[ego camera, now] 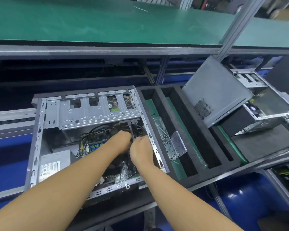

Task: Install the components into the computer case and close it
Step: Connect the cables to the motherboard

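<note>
Green matting (107,22) covers the upper shelf of a grey-framed assembly line. Below it, the open computer case (34,147) lies on its side. Both hands reach down into its right half, knuckles up and almost touching. The left hand (122,141) and the right hand (141,151) have their fingers curled downward with the tips hidden, so I cannot tell whether either pinches anything. A black flat cable (131,130) drops from a connector under the drive cage (93,112) and disappears between the two hands. Just left of the left hand sit memory sticks (94,145) and a bundle of yellow-and-black wires (81,144). The power supply (54,165) fills the near left corner. Just beside the case's right wall is a black foam tray (198,147) with long slots. One slot holds a clear plastic box (179,145), lid open, with small screws inside. A grey side panel (213,95) stands tilted at the tray's far right, in front of a second open case (272,107).
</note>
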